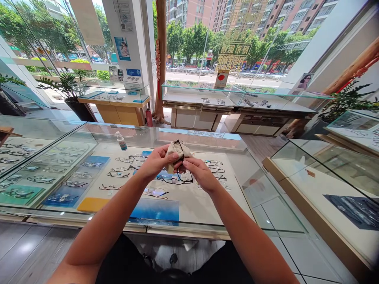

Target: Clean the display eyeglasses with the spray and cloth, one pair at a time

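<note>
My left hand [158, 161] pinches a beige cleaning cloth [177, 152] that is folded over part of a pair of dark-framed glasses [177, 179]. My right hand [199, 172] is closed on the glasses from the right, with one lens hanging below my fingers. Both hands meet above the glass top of a display counter [207, 213]. Inside the counter lie rows of several glasses [118, 171] on white and blue pads.
A small white spray bottle [121, 141] stands on the counter top at the far left of my hands. More glass showcases stand to the left [17, 157], to the right [340, 177] and at the window [207, 96]. A potted plant [69, 88] is at the back left.
</note>
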The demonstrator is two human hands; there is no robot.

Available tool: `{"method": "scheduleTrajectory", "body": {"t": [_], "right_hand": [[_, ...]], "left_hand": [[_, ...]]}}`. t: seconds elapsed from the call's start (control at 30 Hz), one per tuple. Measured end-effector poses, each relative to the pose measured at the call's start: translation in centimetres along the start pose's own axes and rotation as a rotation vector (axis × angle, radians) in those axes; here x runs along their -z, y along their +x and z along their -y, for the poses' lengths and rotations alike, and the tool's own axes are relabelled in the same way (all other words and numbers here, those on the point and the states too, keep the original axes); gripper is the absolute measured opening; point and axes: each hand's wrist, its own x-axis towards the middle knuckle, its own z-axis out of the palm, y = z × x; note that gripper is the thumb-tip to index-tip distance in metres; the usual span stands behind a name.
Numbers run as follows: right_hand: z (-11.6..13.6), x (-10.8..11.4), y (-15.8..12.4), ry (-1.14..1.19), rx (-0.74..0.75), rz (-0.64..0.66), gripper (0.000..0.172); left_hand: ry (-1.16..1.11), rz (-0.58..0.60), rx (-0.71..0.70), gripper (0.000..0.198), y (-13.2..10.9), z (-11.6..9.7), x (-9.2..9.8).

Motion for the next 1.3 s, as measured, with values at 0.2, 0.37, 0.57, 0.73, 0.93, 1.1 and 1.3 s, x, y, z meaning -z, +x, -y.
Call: {"method": "scheduleTrajectory", "body": {"t": [0.2, 0.37, 0.57, 0.73, 0.93, 1.1, 1.3], "right_hand": [[-0.1, 0.2, 0.1, -0.016, -0.006, 0.009, 0.049], [0.3, 0.1, 0.0, -0.062, 0.002, 0.040, 0.050], [0.9, -0.7, -0.2, -0.124, 0.033, 0.080, 0.049], [1.2, 0.0, -0.2, -0.085, 0.036, -0.003, 0.044], [0.8, 0.5, -0.2, -0.077, 0.025, -0.005, 0.046], [0.9, -0.2, -0.3, -0.106, 0.044, 0.023, 0.049], [1.4, 0.1, -0.3, -0.117, 0.042, 0.006, 0.048]], "left_hand": [[0.064, -0.020, -0.056, 0.039, -0.1, -0.2, -0.7], [0.095, -0.099, -0.105, 0.042, -0.2, 0.1, -1.6], [0.093, -0.230, -0.130, 0.053, 0.0, 1.2, -1.7], [0.079, -0.065, -0.039, 0.051, 0.0, 0.0, 0.6], [0.062, 0.013, -0.098, 0.048, -0.2, -0.9, 0.1], [0.093, -0.151, -0.144, 0.048, 0.0, 0.5, -1.3], [0.102, -0.068, -0.090, 0.052, 0.0, -0.1, 0.8]]}}
